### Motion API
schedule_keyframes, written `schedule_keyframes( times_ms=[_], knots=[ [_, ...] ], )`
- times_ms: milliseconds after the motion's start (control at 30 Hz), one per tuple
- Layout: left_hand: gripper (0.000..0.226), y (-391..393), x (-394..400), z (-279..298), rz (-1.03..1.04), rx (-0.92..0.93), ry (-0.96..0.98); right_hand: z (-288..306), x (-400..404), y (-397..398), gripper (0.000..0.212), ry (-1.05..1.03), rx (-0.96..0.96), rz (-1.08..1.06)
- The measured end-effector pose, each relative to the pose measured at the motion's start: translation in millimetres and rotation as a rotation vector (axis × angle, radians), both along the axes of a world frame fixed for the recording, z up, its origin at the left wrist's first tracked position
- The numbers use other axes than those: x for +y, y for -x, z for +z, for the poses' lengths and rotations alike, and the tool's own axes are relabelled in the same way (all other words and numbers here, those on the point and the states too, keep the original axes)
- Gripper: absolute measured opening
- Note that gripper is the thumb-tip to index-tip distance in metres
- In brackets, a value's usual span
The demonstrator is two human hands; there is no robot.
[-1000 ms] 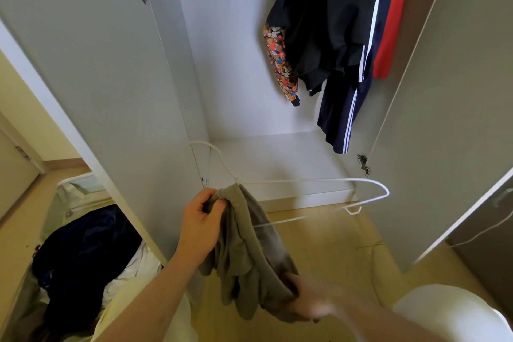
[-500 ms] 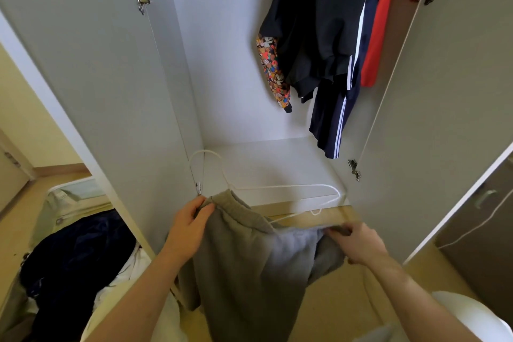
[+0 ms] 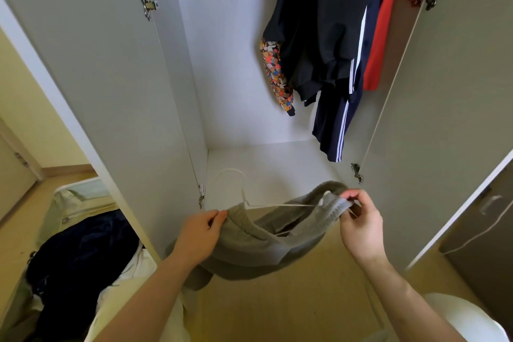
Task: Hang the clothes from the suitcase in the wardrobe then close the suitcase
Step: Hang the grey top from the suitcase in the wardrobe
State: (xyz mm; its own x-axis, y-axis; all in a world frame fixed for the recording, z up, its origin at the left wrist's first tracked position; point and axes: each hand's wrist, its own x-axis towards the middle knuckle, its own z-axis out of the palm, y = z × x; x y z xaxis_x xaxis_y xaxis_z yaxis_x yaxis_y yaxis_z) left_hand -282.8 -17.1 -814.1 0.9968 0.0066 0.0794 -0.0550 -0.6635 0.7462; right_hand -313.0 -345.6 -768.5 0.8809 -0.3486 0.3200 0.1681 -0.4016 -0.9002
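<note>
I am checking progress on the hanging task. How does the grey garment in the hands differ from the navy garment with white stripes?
The grey garment is plain; the navy garment has white stripes. The grey one is bunched low between the left hand and right hand, half over a white hanger; the navy one hangs straight inside the wardrobe. Both are soft clothing.

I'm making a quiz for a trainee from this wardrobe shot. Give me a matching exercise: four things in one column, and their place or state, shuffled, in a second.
Things:
1. grey garment
2. white hanger
3. red garment
4. suitcase

Places or states:
A. hanging furthest right in the wardrobe
B. open on the floor at lower left, clothes inside
C. stretched between the left hand and right hand
D. partly inside the cloth, hook sticking up

Pairs: 1-C, 2-D, 3-A, 4-B
</note>
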Motion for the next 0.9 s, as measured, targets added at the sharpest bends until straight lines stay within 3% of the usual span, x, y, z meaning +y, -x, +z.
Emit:
schedule_keyframes(
  times_ms=[167, 333, 433, 600, 733, 800, 900],
  knots=[
    [0.037, 0.5, -7.6, 1.7, -0.024, -0.027, -0.029, 4.7, 2.3, -9.2, 0.027, -0.095, -0.065, -0.169],
    [0.041, 0.3, -8.3, 6.1, 0.019, -0.090, -0.050, -6.8, -14.3, -26.3, 0.017, -0.353, 0.077, -0.441],
    [0.042, 1.6, -10.8, 7.5, 0.012, -0.121, -0.152, -6.1, -8.1, -26.3, 0.013, -0.321, 0.070, -0.428],
    [0.043, -2.0, -9.3, 4.0, 0.010, -0.177, -0.224, 6.0, 10.3, -13.9, 0.022, -0.206, -0.101, -0.168],
    [0.058, -2.4, -6.8, 5.3, -0.011, -0.209, -0.220, 9.4, 2.8, -16.3, 0.025, -0.228, -0.166, -0.221],
    [0.056, -2.0, -6.9, 7.1, 0.047, -0.259, -0.135, 6.1, -4.8, -20.9, 0.023, -0.226, -0.134, -0.284],
    [0.043, -1.0, -6.3, 11.7, 0.120, -0.278, -0.014, -8.5, -16.1, -31.5, 0.014, -0.223, 0.065, -0.305]
  ],
)
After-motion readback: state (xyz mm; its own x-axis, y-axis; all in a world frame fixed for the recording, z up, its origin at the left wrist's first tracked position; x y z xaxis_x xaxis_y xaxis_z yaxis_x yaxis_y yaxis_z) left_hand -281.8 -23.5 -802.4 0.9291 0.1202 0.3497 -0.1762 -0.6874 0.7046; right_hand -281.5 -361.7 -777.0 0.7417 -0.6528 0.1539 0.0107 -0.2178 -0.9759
